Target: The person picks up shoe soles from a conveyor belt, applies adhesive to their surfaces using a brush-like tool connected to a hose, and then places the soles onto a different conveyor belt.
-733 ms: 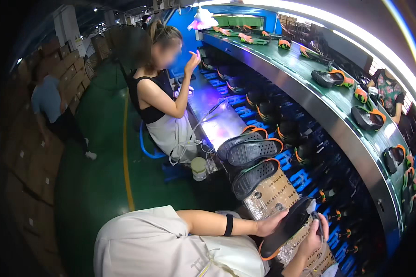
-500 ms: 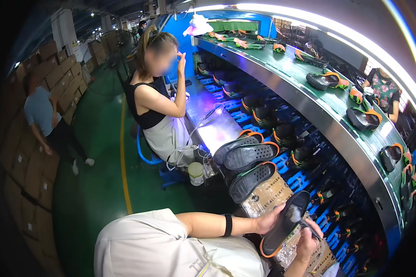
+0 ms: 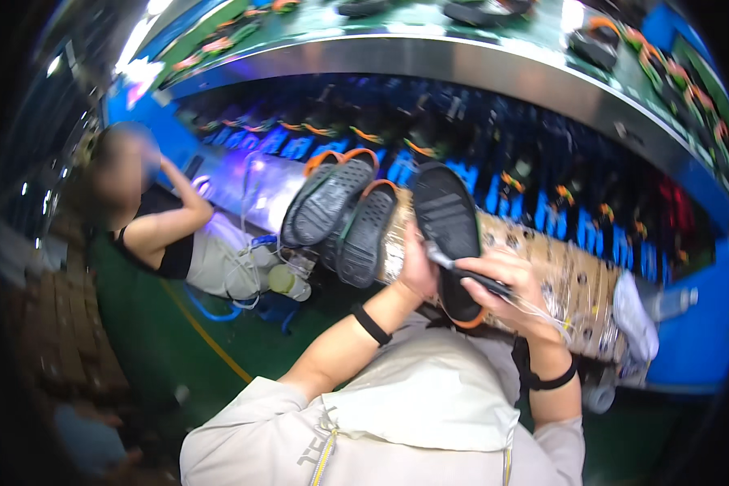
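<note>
Upright in front of me, a black shoe sole with ridged bars and an orange rim at its near end is held along its left edge by my left hand. My right hand is closed around a black-handled brush. The pale tip of this brush lies on the sole's left part, close to my left fingers. A thin clear tube trails from the handle past my right wrist. Left of my hands, several black soles with holes and orange rims lean in a pile on the bench.
Brown cardboard covers the bench. Behind it, blue racks hold dark and orange shoes beneath a metal-edged conveyor. A co-worker sits left, near a pale tub. White cloth and a clear bottle are right.
My view has turned right, so the bench and co-worker appear farther left. Both hands keep their holds; the sole now stands more upright and the brush tip sits near its left edge.
</note>
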The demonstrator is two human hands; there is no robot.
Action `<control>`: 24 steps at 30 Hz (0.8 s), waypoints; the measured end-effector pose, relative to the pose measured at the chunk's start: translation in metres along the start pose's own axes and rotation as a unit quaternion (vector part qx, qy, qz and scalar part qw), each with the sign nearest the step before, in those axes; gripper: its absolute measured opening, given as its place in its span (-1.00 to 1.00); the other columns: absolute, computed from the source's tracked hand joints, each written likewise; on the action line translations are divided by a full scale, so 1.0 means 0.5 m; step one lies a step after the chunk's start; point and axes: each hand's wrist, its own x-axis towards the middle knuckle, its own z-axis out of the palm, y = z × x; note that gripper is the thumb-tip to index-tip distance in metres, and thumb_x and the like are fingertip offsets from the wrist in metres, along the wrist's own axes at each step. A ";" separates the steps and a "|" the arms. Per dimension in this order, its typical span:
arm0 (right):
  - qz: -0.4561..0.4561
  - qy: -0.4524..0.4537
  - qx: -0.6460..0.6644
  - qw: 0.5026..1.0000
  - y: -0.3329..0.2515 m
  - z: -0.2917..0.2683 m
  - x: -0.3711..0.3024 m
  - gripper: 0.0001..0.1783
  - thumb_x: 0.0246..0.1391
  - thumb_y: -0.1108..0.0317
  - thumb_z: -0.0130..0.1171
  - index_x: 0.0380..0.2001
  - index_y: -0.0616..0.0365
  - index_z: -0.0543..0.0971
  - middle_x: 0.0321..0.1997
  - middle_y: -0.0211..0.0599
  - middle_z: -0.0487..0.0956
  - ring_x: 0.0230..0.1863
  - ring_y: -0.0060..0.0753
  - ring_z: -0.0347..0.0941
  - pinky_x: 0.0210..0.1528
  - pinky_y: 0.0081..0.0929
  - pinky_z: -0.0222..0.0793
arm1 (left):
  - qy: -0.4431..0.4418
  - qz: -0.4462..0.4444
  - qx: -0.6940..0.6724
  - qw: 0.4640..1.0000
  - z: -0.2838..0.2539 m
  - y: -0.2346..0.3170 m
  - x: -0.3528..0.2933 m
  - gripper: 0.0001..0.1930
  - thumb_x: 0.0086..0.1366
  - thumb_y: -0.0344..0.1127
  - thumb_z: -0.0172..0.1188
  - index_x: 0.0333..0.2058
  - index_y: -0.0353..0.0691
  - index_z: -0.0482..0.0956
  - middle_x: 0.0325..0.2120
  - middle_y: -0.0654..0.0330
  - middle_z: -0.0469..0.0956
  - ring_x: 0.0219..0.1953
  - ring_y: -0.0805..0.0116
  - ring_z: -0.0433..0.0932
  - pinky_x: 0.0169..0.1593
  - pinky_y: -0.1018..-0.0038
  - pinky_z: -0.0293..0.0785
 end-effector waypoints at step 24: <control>-0.008 -0.077 -0.055 0.996 -0.082 -0.039 0.015 -0.67 0.09 0.47 0.50 -0.03 0.10 0.80 -0.35 -0.18 0.68 -0.32 -0.14 0.58 -0.23 -0.24 0.44 | -0.342 -0.018 0.001 0.940 0.094 0.179 0.083 0.30 0.18 0.86 -0.17 0.35 -0.40 0.41 0.10 -0.27 0.62 0.10 -0.15 0.68 0.21 -0.02 0.65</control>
